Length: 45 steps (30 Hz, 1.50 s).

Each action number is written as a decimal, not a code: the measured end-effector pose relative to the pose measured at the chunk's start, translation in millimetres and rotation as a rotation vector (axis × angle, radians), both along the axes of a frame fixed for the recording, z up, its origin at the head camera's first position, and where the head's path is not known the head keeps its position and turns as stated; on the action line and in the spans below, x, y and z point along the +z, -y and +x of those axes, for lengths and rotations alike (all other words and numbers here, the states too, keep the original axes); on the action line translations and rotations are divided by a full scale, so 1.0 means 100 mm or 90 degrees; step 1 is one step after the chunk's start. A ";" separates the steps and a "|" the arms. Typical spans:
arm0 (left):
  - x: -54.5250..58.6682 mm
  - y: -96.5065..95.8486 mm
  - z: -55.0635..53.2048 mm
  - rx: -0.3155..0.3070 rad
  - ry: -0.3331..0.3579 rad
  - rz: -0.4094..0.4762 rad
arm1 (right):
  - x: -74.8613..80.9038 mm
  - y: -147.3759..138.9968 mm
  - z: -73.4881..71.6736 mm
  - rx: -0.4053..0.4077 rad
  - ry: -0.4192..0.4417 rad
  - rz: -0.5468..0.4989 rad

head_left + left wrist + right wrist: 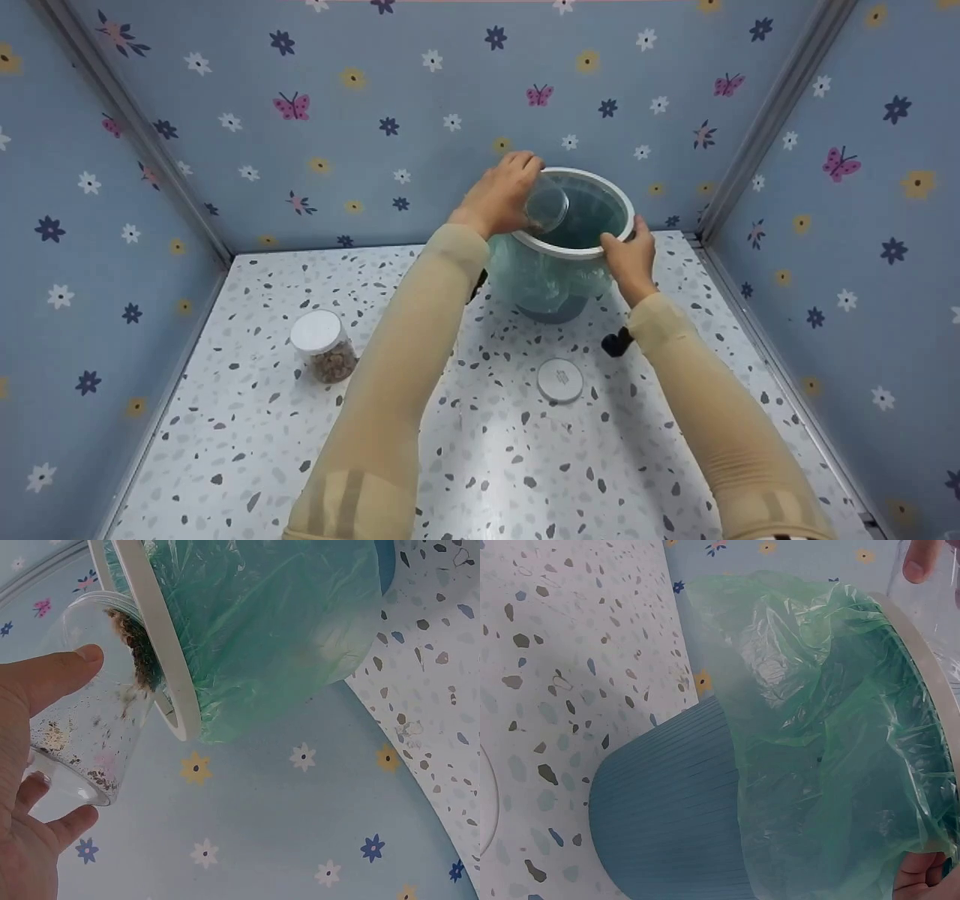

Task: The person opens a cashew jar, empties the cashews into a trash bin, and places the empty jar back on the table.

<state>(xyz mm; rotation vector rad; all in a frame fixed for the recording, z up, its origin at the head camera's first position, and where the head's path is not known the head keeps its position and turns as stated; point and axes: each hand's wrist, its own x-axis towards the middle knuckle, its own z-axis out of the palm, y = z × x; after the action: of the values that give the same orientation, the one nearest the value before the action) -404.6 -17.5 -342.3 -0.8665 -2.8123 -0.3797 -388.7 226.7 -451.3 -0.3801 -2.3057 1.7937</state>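
Nearest the person, a loose white lid (560,380) lies flat on the desk (480,465); a lidded jar (334,363) with brown pieces inside stands off to the left, apart from both hands. Farther out is the blue bin (555,310), its green liner (547,279) folded over the white rim (574,253). The right hand (631,259) pinches that rim on its right side, thumb above, fingers curled below against the liner. Across the opening, the left hand (499,193) holds the clear jar (90,709), thumb on one side, the other fingers around the far side near its base. The jar's long axis is tipped sideways, base toward the left palm, mouth at the bin's opening. Dark crumbs (136,649) gather on its low side near the mouth, so any further tilt seems to depend on that alignment. Behind stands the patterned wall (450,75).
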 end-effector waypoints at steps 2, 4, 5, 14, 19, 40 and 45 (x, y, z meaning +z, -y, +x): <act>-0.01 0.01 0.00 -0.003 -0.007 0.003 | 0.01 0.00 0.00 -0.003 0.003 0.003; -0.01 0.02 -0.01 -0.004 -0.009 0.007 | 0.01 0.00 -0.01 -0.004 0.005 0.004; -0.02 0.02 -0.01 -0.004 -0.008 0.011 | 0.01 0.00 -0.01 -0.004 0.004 0.004; -0.01 0.06 0.00 0.027 0.028 0.061 | 0.00 0.00 -0.01 -0.004 -0.004 0.002; 0.00 0.06 0.02 0.047 0.042 0.065 | 0.00 0.01 0.00 -0.007 0.003 0.002; -0.02 0.10 0.02 0.021 0.045 0.092 | -0.01 0.02 -0.01 -0.010 -0.003 0.015; -0.04 0.13 0.02 0.032 0.050 0.102 | 0.00 0.02 -0.02 -0.010 0.001 0.012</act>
<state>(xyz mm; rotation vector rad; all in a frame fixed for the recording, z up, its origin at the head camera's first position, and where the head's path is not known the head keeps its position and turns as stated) -402.9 -30.3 -346.0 -0.7627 -2.8193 -0.6339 -390.2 224.8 -451.6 -0.3958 -2.3125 1.7637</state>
